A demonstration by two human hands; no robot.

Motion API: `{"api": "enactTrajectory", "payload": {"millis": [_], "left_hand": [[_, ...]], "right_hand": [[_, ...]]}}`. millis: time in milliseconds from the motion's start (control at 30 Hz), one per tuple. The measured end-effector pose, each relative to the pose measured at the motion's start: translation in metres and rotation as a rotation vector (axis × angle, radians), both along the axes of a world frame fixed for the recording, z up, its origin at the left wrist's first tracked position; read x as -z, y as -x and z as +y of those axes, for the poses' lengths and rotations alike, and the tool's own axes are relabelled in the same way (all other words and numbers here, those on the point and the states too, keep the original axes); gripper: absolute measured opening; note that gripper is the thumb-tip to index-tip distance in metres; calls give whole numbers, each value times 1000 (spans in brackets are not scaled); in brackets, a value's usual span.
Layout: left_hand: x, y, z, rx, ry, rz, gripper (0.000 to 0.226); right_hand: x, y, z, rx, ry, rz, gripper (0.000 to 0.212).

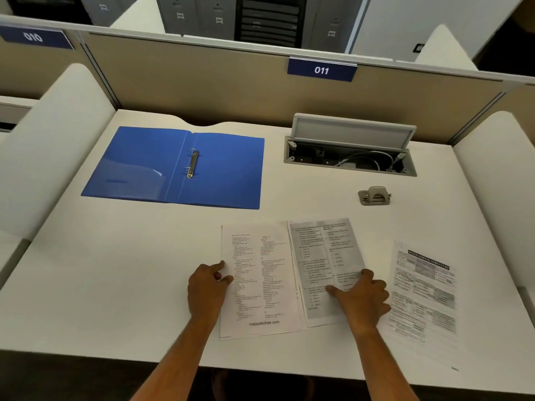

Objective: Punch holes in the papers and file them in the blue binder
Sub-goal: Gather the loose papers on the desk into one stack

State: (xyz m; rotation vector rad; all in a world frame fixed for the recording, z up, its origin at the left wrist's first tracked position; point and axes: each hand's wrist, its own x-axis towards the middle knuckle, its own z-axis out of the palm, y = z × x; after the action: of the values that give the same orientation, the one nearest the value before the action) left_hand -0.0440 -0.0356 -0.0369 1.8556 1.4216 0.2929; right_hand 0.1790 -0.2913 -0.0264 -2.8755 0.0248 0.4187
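Blue binder (173, 166) open, unfilled

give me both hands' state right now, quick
Left hand: open, fingertips on the left sheet's edge, no grip.
Right hand: open, flat on the middle sheet, holding nothing.

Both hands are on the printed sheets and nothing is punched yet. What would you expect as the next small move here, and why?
Probably gathering the sheets into one stack. The left hand rests on the left sheet, the right hand on the grey middle sheet, and a third sheet lies apart to the right. The hole punch sits untouched farther back, and the blue binder lies open.
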Motion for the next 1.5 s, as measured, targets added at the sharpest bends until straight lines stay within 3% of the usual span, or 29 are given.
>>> {"api": "enactTrajectory", "payload": {"millis": [167, 300, 367, 533, 633, 700, 800, 833, 967, 1067, 1133, 1167, 1300, 1400, 1500], "left_hand": [[1, 1, 1, 24, -10, 11, 48], [2, 2, 2, 37, -10, 9, 49], [3, 2, 2, 36, -10, 5, 48], [5, 3, 1, 38, -11, -5, 47], [5, 3, 1, 45, -19, -9, 47], [4, 3, 1, 54, -22, 2, 47], [2, 3, 1, 54, -13, 7, 46], [2, 3, 1, 51, -10, 9, 46], [2, 3, 1, 46, -5, 19, 46], [3, 2, 0, 41, -10, 25, 47], [4, 1, 1, 48, -24, 28, 47], [4, 1, 1, 52, -31, 36, 47], [4, 2, 3, 70, -45, 56, 39], [1, 3, 2, 46, -32, 26, 8], [0, 4, -1, 47, -14, 9, 9]], "right_hand": [[3, 3, 0, 28, -23, 53, 101], [4, 10, 4, 24, -29, 22, 69], [6, 14, 6, 28, -45, 5, 65], [3, 21, 6, 74, -69, -17, 112], [3, 25, 8, 125, -88, 33, 121], [4, 23, 6, 184, -162, 56, 99], [10, 18, -4, 200, -319, 23, 20], [14, 18, -8, 188, -350, 24, 8], [19, 18, -11, 111, -364, 56, 17], [8, 22, 5, 94, -252, 99, 77], [2, 29, 19, 97, -191, 115, 96], [1, 32, 25, 114, -204, 116, 89], [13, 30, 24, 215, -456, 122, 21], [13, 25, 16, 206, -523, 141, 22], [11, 25, 17, 96, -401, 86, 49]]}}
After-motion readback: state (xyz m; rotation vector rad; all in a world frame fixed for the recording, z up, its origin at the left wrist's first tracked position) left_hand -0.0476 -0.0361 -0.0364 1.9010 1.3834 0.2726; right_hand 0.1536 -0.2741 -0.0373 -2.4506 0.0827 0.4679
